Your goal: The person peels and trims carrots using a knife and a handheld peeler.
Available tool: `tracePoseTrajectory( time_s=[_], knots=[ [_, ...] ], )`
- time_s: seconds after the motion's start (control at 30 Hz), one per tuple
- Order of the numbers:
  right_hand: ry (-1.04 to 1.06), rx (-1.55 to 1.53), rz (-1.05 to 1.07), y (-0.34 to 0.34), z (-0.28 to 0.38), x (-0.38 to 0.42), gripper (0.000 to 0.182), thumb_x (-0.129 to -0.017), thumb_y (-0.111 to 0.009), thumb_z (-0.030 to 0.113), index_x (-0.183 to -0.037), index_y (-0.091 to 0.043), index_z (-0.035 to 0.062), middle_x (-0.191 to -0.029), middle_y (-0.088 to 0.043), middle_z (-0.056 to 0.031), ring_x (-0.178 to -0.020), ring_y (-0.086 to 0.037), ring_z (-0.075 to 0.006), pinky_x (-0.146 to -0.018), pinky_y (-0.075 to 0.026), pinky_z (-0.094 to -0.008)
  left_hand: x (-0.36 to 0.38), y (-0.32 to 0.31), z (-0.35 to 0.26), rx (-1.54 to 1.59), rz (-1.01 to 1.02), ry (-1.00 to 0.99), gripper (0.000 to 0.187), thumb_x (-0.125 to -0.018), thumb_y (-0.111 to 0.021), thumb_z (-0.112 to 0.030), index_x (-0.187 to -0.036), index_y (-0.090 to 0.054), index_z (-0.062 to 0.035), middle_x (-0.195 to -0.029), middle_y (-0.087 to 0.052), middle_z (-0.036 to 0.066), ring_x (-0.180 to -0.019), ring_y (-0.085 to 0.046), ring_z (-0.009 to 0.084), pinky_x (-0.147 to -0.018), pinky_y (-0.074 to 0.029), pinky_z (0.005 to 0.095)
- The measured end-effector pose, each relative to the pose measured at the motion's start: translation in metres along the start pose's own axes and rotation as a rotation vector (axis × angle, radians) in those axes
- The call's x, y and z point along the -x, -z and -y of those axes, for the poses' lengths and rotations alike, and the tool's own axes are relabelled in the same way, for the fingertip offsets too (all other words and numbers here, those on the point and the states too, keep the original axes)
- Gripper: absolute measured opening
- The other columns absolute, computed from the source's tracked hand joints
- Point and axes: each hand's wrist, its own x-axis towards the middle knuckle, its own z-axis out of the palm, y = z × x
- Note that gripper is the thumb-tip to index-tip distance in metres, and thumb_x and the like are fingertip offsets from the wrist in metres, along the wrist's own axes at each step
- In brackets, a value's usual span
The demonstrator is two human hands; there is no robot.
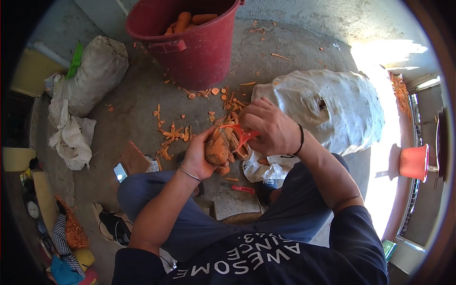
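Observation:
My left hand (195, 159) is closed around a thick, dirt-smeared carrot (217, 151), its fingers along the left side. From the right, my right hand (270, 124) grips an orange-red peeler (242, 135), whose head lies right at the carrot's upper end. Behind and below the carrot are more carrots (242, 151), partly hidden by it and by the hands. Orange peelings and cut ends (175, 135) lie scattered over the floor just beyond my left hand.
A big red tub (202, 61) with carrots (183, 21) stands ahead. A bulging white sack (327, 107) lies to the right, another sack (97, 71) at the left. Between my legs are a concrete block (236, 205) and a small red object (243, 189). A lit phone (120, 172) is by my left knee.

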Motion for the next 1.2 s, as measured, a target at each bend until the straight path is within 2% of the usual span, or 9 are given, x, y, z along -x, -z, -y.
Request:
tracePoseTrajectory(
  time_s=[0.33, 0.43, 0.53, 0.7, 0.83, 0.93, 1.0, 1.13, 1.2],
  knots=[
    [0.063, -0.121, 0.177, -0.009, 0.006, -0.009, 0.031, -0.075, -0.084, 0.014, -0.099, -0.067, 0.0046, -0.105, -0.069, -0.0099, -0.098, -0.063, -0.0294, -0.092, -0.042, -0.0410, 0.004, 0.004, -0.002, 0.013, 0.088, 0.039, 0.038, -0.109, -0.047, -0.045, -0.129, -0.062, -0.0166, -0.107, -0.074, 0.006, -0.084, -0.072, 0.0250, -0.055, -0.054, 0.0435],
    [-0.137, -0.230, 0.165, -0.009, 0.005, -0.004, 0.041, -0.076, -0.088, 0.018, -0.108, -0.070, 0.0009, -0.105, -0.070, -0.0114, -0.100, -0.065, -0.0339, -0.094, -0.046, -0.0428, 0.005, -0.002, -0.003, 0.036, 0.072, 0.061, 0.040, -0.109, -0.047, -0.046, -0.132, -0.061, -0.0169, -0.111, -0.073, 0.007, -0.087, -0.072, 0.0254, -0.057, -0.055, 0.0446],
    [-0.130, -0.209, 0.270, -0.008, -0.009, 0.000, 0.051, -0.080, -0.090, 0.021, -0.123, -0.072, 0.0006, -0.103, -0.075, -0.0120, -0.095, -0.070, -0.0290, -0.089, -0.053, -0.0408, 0.005, -0.006, 0.000, 0.010, 0.047, -0.036, 0.045, -0.110, -0.044, -0.046, -0.129, -0.062, -0.0089, -0.106, -0.071, 0.008, -0.077, -0.067, 0.0260, -0.061, -0.051, 0.0421],
    [-0.510, -0.476, 0.399, 0.001, -0.023, 0.001, 0.047, -0.092, -0.083, 0.020, -0.135, -0.071, 0.0074, -0.098, -0.080, -0.0108, -0.084, -0.073, -0.0118, -0.075, -0.057, -0.0335, -0.004, -0.001, 0.003, 0.016, -0.145, -0.168, 0.045, -0.110, -0.044, -0.048, -0.129, -0.061, -0.0115, -0.105, -0.069, 0.008, -0.087, -0.066, 0.0242, -0.074, -0.051, 0.0447],
    [-0.553, -0.409, 0.484, 0.011, -0.013, -0.004, 0.042, -0.091, -0.082, 0.017, -0.131, -0.073, 0.0062, -0.097, -0.079, -0.0121, -0.086, -0.074, -0.0171, -0.077, -0.058, -0.0336, -0.004, 0.003, 0.006, 0.035, -0.205, -0.179, 0.044, -0.110, -0.044, -0.048, -0.130, -0.061, -0.0127, -0.109, -0.069, 0.006, -0.093, -0.067, 0.0231, -0.078, -0.052, 0.0453],
    [-0.231, -0.444, 0.375, 0.001, -0.008, -0.006, 0.038, -0.088, -0.082, 0.021, -0.124, -0.076, 0.0098, -0.090, -0.076, -0.0146, -0.079, -0.073, -0.0313, -0.076, -0.056, -0.0402, -0.003, 0.005, 0.011, 0.024, -0.252, -0.212, 0.043, -0.110, -0.044, -0.046, -0.133, -0.061, -0.0138, -0.118, -0.069, 0.005, -0.104, -0.068, 0.0223, -0.085, -0.054, 0.0456],
    [-0.233, -0.380, 0.339, -0.001, 0.006, -0.012, 0.032, -0.085, -0.083, 0.019, -0.114, -0.077, 0.0061, -0.086, -0.075, -0.0152, -0.079, -0.073, -0.0324, -0.074, -0.057, -0.0401, 0.000, 0.002, 0.011, 0.046, -0.196, -0.223, 0.038, -0.111, -0.046, -0.040, -0.132, -0.064, -0.0130, -0.123, -0.072, 0.003, -0.111, -0.070, 0.0181, -0.095, -0.056, 0.0363],
    [-0.417, -0.284, 0.333, -0.002, 0.011, -0.019, 0.032, -0.079, -0.088, 0.009, -0.108, -0.075, 0.0028, -0.085, -0.076, -0.0087, -0.073, -0.072, -0.0176, -0.067, -0.055, -0.0319, 0.001, -0.005, 0.013, 0.039, -0.148, -0.259, 0.039, -0.112, -0.044, -0.039, -0.132, -0.063, -0.0115, -0.122, -0.071, 0.003, -0.108, -0.071, 0.0181, -0.092, -0.058, 0.0358],
    [-0.536, -0.470, 0.086, -0.008, 0.009, -0.018, 0.031, -0.075, -0.091, 0.003, -0.101, -0.073, 0.0015, -0.081, -0.073, -0.0041, -0.074, -0.070, -0.0122, -0.065, -0.054, -0.0289, 0.003, -0.010, 0.012, 0.065, -0.196, -0.266, 0.040, -0.113, -0.043, -0.038, -0.133, -0.062, -0.0096, -0.122, -0.071, 0.004, -0.107, -0.072, 0.0193, -0.090, -0.060, 0.0401]
  ],
)
